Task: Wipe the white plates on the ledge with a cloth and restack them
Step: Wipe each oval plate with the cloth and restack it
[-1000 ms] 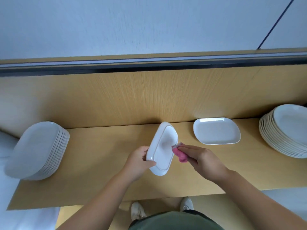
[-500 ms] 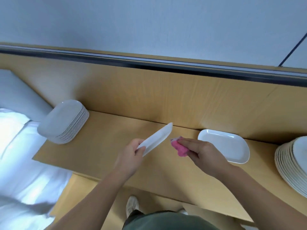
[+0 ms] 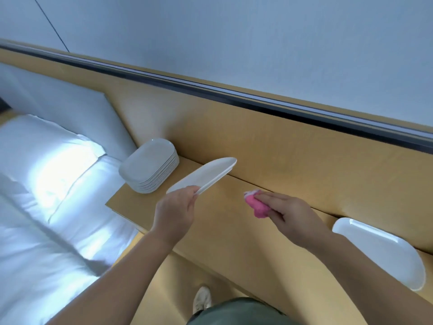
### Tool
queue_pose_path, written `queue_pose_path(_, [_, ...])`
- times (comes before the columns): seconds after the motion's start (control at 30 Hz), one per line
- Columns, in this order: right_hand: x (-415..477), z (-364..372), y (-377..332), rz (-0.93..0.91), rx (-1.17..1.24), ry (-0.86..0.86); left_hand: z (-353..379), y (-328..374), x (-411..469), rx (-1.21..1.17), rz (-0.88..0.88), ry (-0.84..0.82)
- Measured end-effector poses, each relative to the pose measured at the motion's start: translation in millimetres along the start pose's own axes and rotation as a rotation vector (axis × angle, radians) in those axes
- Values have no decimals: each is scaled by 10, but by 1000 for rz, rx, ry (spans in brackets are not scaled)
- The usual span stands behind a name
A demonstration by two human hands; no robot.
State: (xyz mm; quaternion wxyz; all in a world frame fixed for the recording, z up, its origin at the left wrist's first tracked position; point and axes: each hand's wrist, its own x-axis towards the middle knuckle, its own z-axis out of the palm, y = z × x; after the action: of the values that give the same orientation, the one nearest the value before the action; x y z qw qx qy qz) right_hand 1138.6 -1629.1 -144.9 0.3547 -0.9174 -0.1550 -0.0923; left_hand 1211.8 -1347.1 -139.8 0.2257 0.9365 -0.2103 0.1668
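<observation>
My left hand (image 3: 174,213) grips a white rectangular plate (image 3: 206,175) by its near edge, held above the wooden ledge (image 3: 225,228) and tilted toward the stack. A stack of several white plates (image 3: 150,165) sits at the ledge's left end, just left of the held plate. My right hand (image 3: 288,215) holds a bunched pink cloth (image 3: 256,205) over the ledge, apart from the plate. A single white plate (image 3: 379,249) lies flat on the ledge at the right.
A bed with a white pillow (image 3: 42,165) and sheets lies left of and below the ledge. A wooden back panel (image 3: 281,146) rises behind the ledge, topped by a dark rail. My shoe (image 3: 202,299) shows on the floor below.
My view has swung left. The left hand has carried the plate away from the cloth toward the left stack, turning it flatter. The right hand with the cloth stays back over the ledge.
</observation>
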Motion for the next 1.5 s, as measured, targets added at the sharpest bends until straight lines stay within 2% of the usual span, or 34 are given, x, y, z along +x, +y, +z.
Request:
queue_pose_path(0.3, [816, 481, -207, -16, -24, -29, -149, -1024, 432, 232, -64, 25])
queue_pose_path(0.6, [1273, 848, -313, -22, -94, -31, -44, -1744, 560, 234, -118, -170])
queue_pose_path(0.9, [1424, 1042, -322, 64, -113, -90, 161, -2108, 659, 193, -189, -352])
queue_pose_path(1.2, [1337, 1026, -284, 123, -104, -83, 211, -2115, 592, 150, -246, -438])
queue_pose_path(1.3, [1188, 963, -233, 157, -101, -68, 201, -2009, 621, 166, -247, -392])
queue_pose_path(1.4, [981, 846, -201, 195, -64, -25, 292, -1750, 710, 64, -168, -376])
queue_pose_path(1.5, [688, 674, -153, 265, -49, 22, 498, -1338, 796, 6, -18, -459])
